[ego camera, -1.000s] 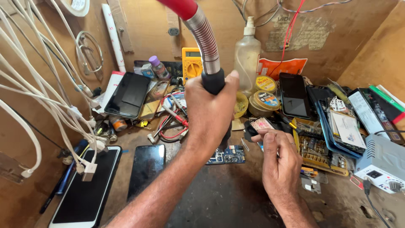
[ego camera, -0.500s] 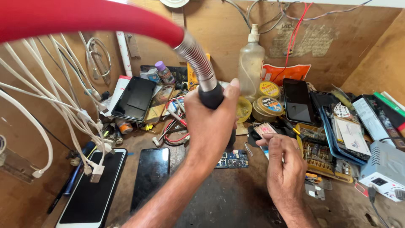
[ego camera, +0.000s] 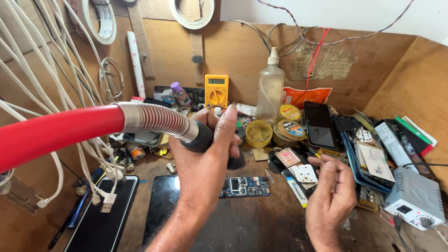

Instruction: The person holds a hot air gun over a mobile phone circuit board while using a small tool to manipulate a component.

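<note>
The left hand is wrapped round the black handle of a hot-air tool, holding it raised above the bench. From that handle a ribbed silver sleeve leads into a thick red hose that sweeps off to the left edge. Just below the nozzle end lies a small blue circuit board, flat on the dark, scuffed worktop.

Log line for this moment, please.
left hand: grips black handle of hot-air wand | right hand: fingers curled, empty | blue circuit board: on bench, below wand
</note>
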